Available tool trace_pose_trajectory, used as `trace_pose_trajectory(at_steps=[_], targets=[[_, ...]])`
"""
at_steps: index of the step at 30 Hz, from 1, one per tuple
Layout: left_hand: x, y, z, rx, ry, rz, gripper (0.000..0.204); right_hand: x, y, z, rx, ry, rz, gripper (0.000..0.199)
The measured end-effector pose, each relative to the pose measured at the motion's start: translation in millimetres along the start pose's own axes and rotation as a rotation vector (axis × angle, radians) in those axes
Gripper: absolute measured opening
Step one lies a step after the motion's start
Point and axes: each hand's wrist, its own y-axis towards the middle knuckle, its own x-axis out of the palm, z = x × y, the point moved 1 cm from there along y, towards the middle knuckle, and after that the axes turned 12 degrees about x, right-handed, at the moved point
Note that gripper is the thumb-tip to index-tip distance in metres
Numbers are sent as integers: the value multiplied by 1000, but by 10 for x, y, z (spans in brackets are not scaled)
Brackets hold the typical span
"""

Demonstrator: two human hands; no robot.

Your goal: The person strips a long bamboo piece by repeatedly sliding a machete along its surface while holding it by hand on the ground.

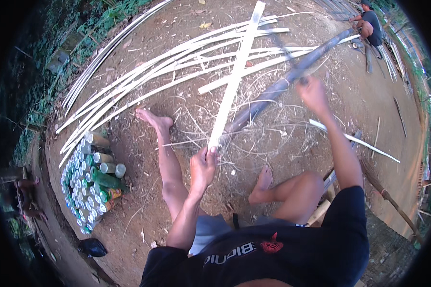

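Note:
My left hand is closed round the near end of a long pale bamboo strip, which slants away from me over the ground. To the right, my right hand is raised and grips a dark handle. A long blade smeared by motion runs up from it, seemingly a machete, apart from the strip. Between my hands and beyond, a dark, thick pole lies diagonally on the ground. Thin curled shavings are scattered between my bare feet.
Several more pale strips lie fanned across the ground ahead. A stack of jars and bottles stands at the left, near a black bag. Another person crouches at the far right. A cut strip lies right of my leg.

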Motion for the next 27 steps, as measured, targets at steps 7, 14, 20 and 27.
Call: trace_pose_trajectory(at_steps=[7, 14, 20, 27], targets=[[67, -61, 220, 55, 105, 50, 32, 186, -940, -359, -288, -649, -267, 25], [147, -169, 172, 85, 21, 46, 33, -165, -370, -265, -122, -509, -270, 27], [241, -187, 225, 42, -73, -38, 34, -518, 866, 223, 138, -412, 42, 21], [78, -95, 71, 51, 58, -31, 27, -464, 554, 113, 469, 456, 43, 29]])
